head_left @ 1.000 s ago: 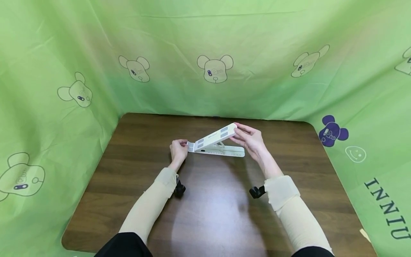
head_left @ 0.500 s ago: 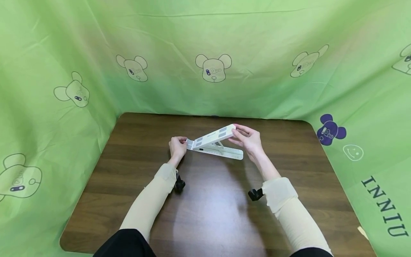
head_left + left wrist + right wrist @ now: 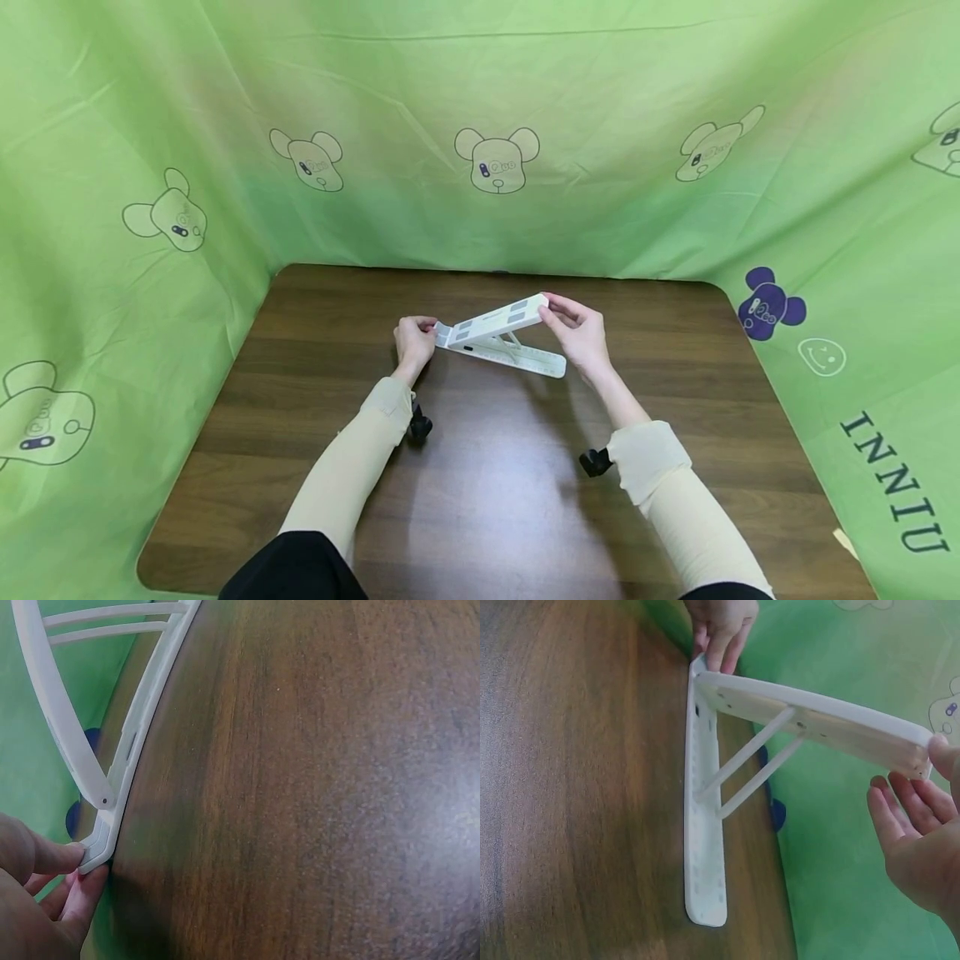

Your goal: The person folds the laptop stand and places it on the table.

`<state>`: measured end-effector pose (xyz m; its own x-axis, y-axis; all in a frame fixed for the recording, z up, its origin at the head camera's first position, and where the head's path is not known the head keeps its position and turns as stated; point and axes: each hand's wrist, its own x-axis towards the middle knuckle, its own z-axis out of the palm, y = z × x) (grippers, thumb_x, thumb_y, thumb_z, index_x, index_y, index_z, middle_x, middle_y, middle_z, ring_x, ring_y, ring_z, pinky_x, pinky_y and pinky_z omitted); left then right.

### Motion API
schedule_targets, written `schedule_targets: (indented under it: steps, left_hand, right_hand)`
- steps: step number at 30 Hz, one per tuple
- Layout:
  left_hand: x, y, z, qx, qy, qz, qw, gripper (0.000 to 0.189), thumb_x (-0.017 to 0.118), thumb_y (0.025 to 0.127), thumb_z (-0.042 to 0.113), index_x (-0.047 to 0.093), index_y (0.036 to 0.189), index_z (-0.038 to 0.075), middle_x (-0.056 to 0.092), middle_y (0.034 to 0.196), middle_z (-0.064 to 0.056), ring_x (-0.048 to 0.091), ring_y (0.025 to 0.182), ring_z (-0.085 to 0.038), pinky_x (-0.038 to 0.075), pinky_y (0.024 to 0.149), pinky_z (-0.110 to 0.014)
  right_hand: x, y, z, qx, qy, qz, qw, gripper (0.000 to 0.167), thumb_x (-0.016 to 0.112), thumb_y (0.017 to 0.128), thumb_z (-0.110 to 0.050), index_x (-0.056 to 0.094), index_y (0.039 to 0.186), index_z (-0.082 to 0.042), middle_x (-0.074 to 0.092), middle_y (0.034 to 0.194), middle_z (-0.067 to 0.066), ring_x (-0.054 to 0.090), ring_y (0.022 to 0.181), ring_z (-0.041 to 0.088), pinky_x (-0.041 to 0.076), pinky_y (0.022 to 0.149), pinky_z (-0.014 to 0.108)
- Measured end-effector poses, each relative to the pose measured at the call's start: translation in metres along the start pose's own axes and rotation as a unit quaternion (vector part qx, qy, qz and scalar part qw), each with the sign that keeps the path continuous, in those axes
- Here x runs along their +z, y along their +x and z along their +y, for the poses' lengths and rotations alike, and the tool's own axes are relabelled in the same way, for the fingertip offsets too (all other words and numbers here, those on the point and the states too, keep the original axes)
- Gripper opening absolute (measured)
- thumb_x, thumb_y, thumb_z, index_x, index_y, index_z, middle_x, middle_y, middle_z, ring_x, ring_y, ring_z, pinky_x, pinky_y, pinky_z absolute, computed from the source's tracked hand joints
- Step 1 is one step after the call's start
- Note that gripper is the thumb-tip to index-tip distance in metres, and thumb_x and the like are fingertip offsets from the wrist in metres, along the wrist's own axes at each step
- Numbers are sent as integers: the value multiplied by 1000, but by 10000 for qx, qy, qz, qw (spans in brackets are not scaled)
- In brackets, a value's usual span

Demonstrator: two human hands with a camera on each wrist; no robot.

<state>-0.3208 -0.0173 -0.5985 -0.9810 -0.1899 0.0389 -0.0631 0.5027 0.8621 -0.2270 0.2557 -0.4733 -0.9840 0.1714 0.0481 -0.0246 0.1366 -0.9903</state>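
Observation:
A white folding stand, which looks like a laptop stand, is unfolded in a wedge on the wooden table. Its upper arm slants up to the right, propped by two thin struts that rise from the slotted base. My left hand pinches the upturned lip at the hinge end between thumb and fingers. At the raised end, my right hand pinches the tip of the upper arm, thumb on top and fingers beneath.
The brown wooden table has rounded corners. A green curtain with printed bear heads hangs round its back and sides. Black wrist cameras sit on both sleeves. A small pale scrap lies at the right edge.
The base's right end has swung slightly toward me. The raised arm end and my right hand have come down a little, while my left hand has shifted slightly away from me, still gripping the lip.

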Motion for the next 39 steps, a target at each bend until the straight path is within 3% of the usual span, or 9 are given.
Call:
schedule_targets:
  steps: [7, 13, 15, 21, 31, 39]
  left_hand:
    - [1, 0, 4, -124, -41, -1, 9999, 21, 74, 92, -3, 88, 107, 4, 84, 97, -15, 76, 94, -27, 56, 86, -34]
    - [5, 4, 3, -281, 28, 54, 9996, 19, 76, 93, 1, 88, 106, 6, 86, 97, -12, 79, 97, -27, 58, 88, -36]
    - [5, 3, 5, -351, -25, 54, 9994, 19, 76, 92, 0, 88, 106, 5, 86, 97, -13, 79, 98, -28, 59, 88, -37]
    - [4, -1, 13, -508, -66, 94, 9986, 18, 75, 94, -1, 88, 106, 4, 86, 99, -14, 80, 100, -28, 59, 89, -36]
    - [3, 1, 16, -363, -150, 238, 9989, 17, 76, 91, 0, 88, 102, 4, 86, 97, -15, 81, 100, -32, 61, 90, -42]
    - [7, 5, 11, -411, -92, 147, 9990, 18, 76, 92, 0, 89, 104, 5, 86, 100, -14, 81, 102, -30, 60, 92, -40]
  right_hand:
    - [2, -3, 0, -108, -110, 83, 9998, 41, 74, 104, -5, 67, 140, 12, 80, 117, 1, 70, 94, -13, 58, 91, 8]
    - [4, -6, 0, -274, -279, 135, 9991, 37, 74, 103, -3, 69, 136, 14, 76, 130, 28, 69, 92, -13, 58, 90, 6]
    - [4, -7, 0, -284, -288, 150, 9991, 37, 75, 103, -4, 70, 136, 13, 74, 131, 31, 69, 91, -13, 58, 89, 7]
    - [4, -11, 2, -298, -225, 194, 9991, 39, 78, 101, -5, 70, 134, 13, 79, 121, 19, 72, 92, -7, 60, 88, 9]
    - [10, -18, 3, -438, 84, 268, 9986, 36, 79, 98, 1, 70, 130, 17, 81, 108, 4, 73, 90, -6, 61, 87, 10]
    - [12, -21, 3, -429, 134, 265, 9986, 35, 78, 98, 3, 70, 129, 17, 80, 107, 6, 71, 88, -8, 61, 87, 10]
